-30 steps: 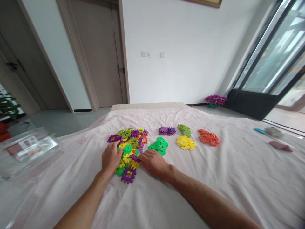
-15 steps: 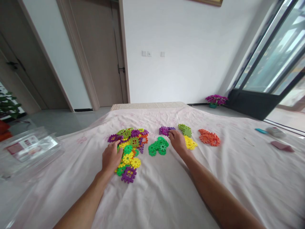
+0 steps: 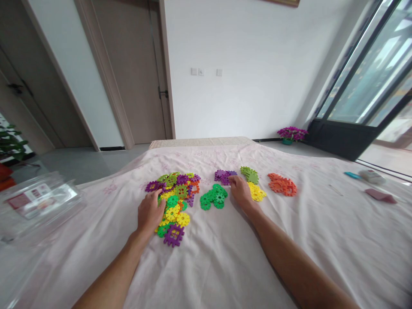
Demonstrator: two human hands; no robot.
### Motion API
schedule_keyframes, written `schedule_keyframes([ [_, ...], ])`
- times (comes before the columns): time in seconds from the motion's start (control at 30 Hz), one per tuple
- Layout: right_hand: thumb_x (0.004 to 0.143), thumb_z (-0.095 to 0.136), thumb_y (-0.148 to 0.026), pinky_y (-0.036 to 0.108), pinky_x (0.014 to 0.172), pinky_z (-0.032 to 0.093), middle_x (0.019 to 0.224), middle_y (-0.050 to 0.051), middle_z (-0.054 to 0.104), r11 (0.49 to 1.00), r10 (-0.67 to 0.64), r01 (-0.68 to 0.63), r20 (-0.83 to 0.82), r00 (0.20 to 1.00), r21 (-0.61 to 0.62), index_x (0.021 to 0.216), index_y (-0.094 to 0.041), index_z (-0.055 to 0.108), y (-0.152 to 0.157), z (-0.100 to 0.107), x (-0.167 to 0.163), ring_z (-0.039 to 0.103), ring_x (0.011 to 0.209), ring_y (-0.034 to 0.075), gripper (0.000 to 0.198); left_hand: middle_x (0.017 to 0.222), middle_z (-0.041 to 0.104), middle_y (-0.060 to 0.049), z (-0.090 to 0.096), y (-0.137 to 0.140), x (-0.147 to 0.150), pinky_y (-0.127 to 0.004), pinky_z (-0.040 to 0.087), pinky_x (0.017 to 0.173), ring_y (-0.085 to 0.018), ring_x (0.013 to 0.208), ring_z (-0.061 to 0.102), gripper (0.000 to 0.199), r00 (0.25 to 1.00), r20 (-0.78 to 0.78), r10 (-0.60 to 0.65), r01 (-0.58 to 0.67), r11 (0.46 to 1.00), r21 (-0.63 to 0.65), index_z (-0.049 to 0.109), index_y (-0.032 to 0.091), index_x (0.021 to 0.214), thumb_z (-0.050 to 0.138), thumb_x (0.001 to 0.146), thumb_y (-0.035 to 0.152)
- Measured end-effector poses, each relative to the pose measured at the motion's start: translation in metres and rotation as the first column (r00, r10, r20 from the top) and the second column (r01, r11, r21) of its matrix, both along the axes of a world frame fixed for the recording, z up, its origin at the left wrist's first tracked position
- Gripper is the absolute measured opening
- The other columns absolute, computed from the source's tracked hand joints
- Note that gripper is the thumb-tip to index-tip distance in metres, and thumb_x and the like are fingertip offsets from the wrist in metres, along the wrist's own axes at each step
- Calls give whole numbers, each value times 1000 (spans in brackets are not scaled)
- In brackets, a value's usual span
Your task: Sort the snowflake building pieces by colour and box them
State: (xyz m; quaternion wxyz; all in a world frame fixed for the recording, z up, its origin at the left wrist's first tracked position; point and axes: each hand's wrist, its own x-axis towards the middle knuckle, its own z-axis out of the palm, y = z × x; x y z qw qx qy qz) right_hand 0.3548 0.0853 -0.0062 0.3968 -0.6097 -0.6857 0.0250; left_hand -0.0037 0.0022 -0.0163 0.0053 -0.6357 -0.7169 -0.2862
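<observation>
A mixed pile of flat, notched plastic building pieces (image 3: 173, 213) in purple, yellow, green and orange lies left of centre on the cloth. My left hand (image 3: 151, 211) rests along its left edge, fingers stretched over the pieces and holding none that I can see. My right hand (image 3: 242, 193) is at the small purple group (image 3: 221, 176), its fingers bent together at the right edge of a purple piece; the fingertips are partly hidden. Close by lie a green group (image 3: 213, 197), a yellow group (image 3: 257, 192) partly behind my hand, and a lime-green group (image 3: 249, 174).
Farther right lies an orange group (image 3: 282, 185). A clear plastic package (image 3: 41, 206) is at the far left. Near the right edge are a blue item (image 3: 352, 175), a white packet (image 3: 372, 177) and a pink item (image 3: 381, 195). The pale patterned cloth (image 3: 206, 266) has wrinkles.
My right hand has shifted very slightly right and down at the purple group, where a lighter purple piece now shows on top. My left hand has stayed in place.
</observation>
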Motion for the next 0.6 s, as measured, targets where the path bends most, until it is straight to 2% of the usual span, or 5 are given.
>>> schedule_keyframes([
  [0.1,86,47,-11,33,91,48,108,8,72,997,69,-66,60,996,-51,108,-18,72,-4,-1,-3,65,100,22,34,132,60,-13,0,0,0,-42,42,106,-28,124,55,44,1000,5,-4,4,1000,5,54,17,133,42,93,32],
  [0.23,86,46,-8,34,93,47,113,9,71,997,82,-81,97,992,-17,114,-18,70,-9,2,-7,64,104,22,38,133,60,-13,0,-1,0,-42,42,106,-28,124,55,44,1000,-2,5,-5,1000,5,54,17,133,43,93,30],
  [0.37,91,47,-12,33,91,48,110,9,70,961,262,-272,167,951,45,114,-19,69,-23,12,-23,64,102,21,33,133,60,-13,1,0,0,-42,41,107,-27,124,55,45,1000,-7,0,0,1000,13,55,16,133,44,92,29],
  [0.47,94,48,-15,31,86,49,104,8,71,871,470,-491,255,845,21,109,-20,70,-42,21,-43,64,96,19,27,133,60,-13,1,0,0,-41,42,107,-27,125,55,44,1000,-8,-8,8,1000,20,55,15,133,44,92,29],
  [0.6,94,49,-15,32,91,47,109,8,71,691,688,-722,328,647,-24,115,-20,67,-72,33,-74,64,102,19,28,132,61,-13,0,0,0,-41,43,106,-27,123,56,44,1000,-10,-4,4,1000,20,56,16,132,44,92,29],
])
